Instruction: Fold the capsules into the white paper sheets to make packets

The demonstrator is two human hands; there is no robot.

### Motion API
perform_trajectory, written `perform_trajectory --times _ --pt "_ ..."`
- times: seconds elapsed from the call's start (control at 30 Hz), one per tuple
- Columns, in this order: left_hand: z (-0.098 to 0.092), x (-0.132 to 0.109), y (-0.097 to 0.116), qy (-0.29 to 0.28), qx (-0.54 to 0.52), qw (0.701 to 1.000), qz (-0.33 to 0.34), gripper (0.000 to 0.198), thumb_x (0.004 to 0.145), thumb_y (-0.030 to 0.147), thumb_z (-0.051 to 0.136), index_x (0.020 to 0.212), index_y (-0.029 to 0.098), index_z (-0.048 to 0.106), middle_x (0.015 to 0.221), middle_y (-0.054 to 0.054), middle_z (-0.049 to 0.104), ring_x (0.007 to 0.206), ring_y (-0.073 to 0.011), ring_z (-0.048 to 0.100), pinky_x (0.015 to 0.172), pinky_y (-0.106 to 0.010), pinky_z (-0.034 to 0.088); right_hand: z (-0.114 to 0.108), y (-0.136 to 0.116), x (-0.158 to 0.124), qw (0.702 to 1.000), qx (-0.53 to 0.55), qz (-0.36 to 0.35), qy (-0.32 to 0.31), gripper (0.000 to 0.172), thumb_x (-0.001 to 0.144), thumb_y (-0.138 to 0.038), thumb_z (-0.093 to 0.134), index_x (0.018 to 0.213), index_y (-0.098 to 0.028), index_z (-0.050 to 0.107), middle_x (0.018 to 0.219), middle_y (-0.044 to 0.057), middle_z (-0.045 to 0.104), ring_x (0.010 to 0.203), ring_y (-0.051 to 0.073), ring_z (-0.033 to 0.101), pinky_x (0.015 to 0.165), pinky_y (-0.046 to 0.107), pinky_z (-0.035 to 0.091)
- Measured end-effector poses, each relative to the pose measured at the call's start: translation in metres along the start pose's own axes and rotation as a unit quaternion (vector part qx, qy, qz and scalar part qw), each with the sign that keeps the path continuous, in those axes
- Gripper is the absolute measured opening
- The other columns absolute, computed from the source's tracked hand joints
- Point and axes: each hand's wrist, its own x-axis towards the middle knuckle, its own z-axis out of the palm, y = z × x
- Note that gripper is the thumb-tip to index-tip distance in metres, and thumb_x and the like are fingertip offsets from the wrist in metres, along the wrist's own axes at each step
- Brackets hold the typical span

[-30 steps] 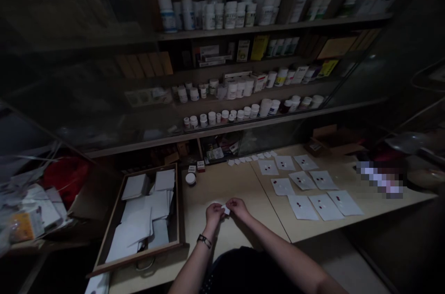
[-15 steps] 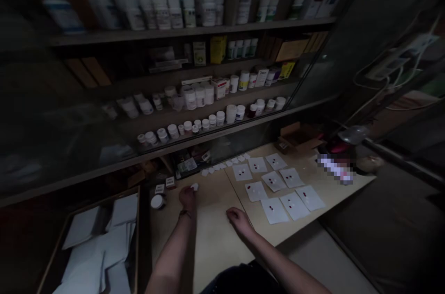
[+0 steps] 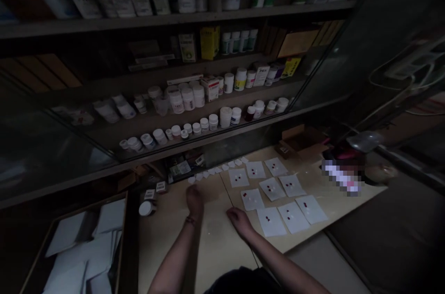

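Note:
My left hand (image 3: 195,200) is curled on the table, its fingertips at the near edge of a small folded white paper packet (image 3: 192,180). This packet sits at the left end of a slanting row of similar folded packets (image 3: 217,169). My right hand (image 3: 240,223) rests loosely closed on the table, with nothing visible in its fingers. To its right lie several flat white paper squares (image 3: 271,222), carrying dark red and white pills (image 3: 267,218). A white-capped jar (image 3: 147,208) and two small boxes (image 3: 155,190) stand left of my left hand.
At lower left, a wooden tray (image 3: 124,220) holds stacked white papers (image 3: 104,252). Shelves (image 3: 194,138) of medicine bottles rise behind the table (image 3: 215,257). An open cardboard box (image 3: 302,141) and a clear-topped red item (image 3: 358,145) are at the far right.
My left hand has brought its folded packet to the left end of the row. My right hand stays on the table. The view has shifted slightly and come closer to the shelves.

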Motion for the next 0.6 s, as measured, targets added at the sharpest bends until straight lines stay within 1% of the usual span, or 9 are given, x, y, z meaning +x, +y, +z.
perform_trajectory --times 0.07,0.1,0.13,0.2,0.3,0.4,0.5,0.6 --pt "0.01 -0.034 0.012 -0.055 0.012 0.997 0.049 0.033 0.066 0.01 0.05 0.092 0.019 0.069 0.103 -0.007 0.069 0.103 -0.0228 0.06 0.096 -0.038 0.045 -0.014 -0.002 0.001 0.997 -0.078 -0.03 0.004 0.026 0.084 -0.021 0.046 0.092 -0.018 0.071 0.097 0.01 0.07 0.092 0.022 0.064 0.083 0.032 0.048" --pt "0.017 -0.05 0.019 -0.115 0.055 0.985 0.114 0.038 0.068 0.008 0.049 0.098 0.018 0.068 0.111 -0.009 0.067 0.11 -0.0241 0.057 0.1 -0.041 0.043 -0.022 -0.002 0.001 0.992 -0.121 -0.047 0.003 0.028 0.085 -0.019 0.045 0.095 -0.019 0.071 0.099 0.009 0.069 0.095 0.022 0.063 0.085 0.031 0.047" --pt "0.024 -0.066 0.027 -0.169 0.099 0.966 0.172 0.042 0.069 0.007 0.048 0.105 0.017 0.067 0.118 -0.011 0.064 0.116 -0.0254 0.054 0.103 -0.044 0.04 -0.031 -0.001 0.0 0.985 -0.162 -0.062 0.0 0.029 0.086 -0.017 0.044 0.096 -0.019 0.071 0.101 0.009 0.069 0.097 0.021 0.062 0.086 0.031 0.047" --pt "0.038 -0.093 0.042 -0.245 0.171 0.924 0.239 0.045 0.075 0.007 0.047 0.117 0.016 0.062 0.13 -0.012 0.057 0.124 -0.027 0.047 0.107 -0.049 0.035 -0.047 0.002 -0.001 0.97 -0.227 -0.088 -0.003 0.031 0.086 -0.013 0.043 0.098 -0.019 0.07 0.103 0.009 0.067 0.099 0.021 0.06 0.087 0.03 0.046" --pt "0.055 -0.121 0.058 -0.323 0.246 0.871 0.275 0.043 0.085 0.013 0.046 0.125 0.017 0.057 0.138 -0.013 0.051 0.13 -0.0283 0.041 0.111 -0.053 0.028 -0.07 0.016 -0.007 0.952 -0.281 -0.121 0.011 0.032 0.084 -0.01 0.042 0.1 -0.018 0.07 0.105 0.01 0.067 0.099 0.022 0.059 0.088 0.033 0.046" --pt "0.066 -0.138 0.066 -0.381 0.277 0.829 0.301 0.043 0.089 0.023 0.047 0.131 0.019 0.052 0.144 -0.014 0.044 0.135 -0.0301 0.035 0.113 -0.056 0.022 -0.093 0.036 -0.017 0.941 -0.302 -0.144 0.047 0.032 0.085 -0.011 0.042 0.102 -0.017 0.069 0.107 0.011 0.067 0.098 0.023 0.06 0.088 0.036 0.046" --pt "0.074 -0.152 0.069 -0.416 0.288 0.803 0.313 0.044 0.091 0.031 0.048 0.134 0.022 0.049 0.148 -0.014 0.039 0.137 -0.0315 0.031 0.113 -0.058 0.017 -0.119 0.059 -0.032 0.935 -0.304 -0.164 0.082 0.03 0.088 -0.013 0.042 0.103 -0.018 0.068 0.107 0.011 0.067 0.1 0.024 0.06 0.088 0.038 0.046" --pt "0.079 -0.166 0.069 -0.432 0.302 0.794 0.303 0.049 0.092 0.038 0.046 0.139 0.023 0.044 0.149 -0.015 0.036 0.137 -0.0324 0.031 0.113 -0.059 0.015 -0.142 0.081 -0.051 0.931 -0.303 -0.182 0.09 0.028 0.09 -0.016 0.043 0.102 -0.018 0.068 0.106 0.012 0.067 0.098 0.025 0.06 0.087 0.039 0.047"
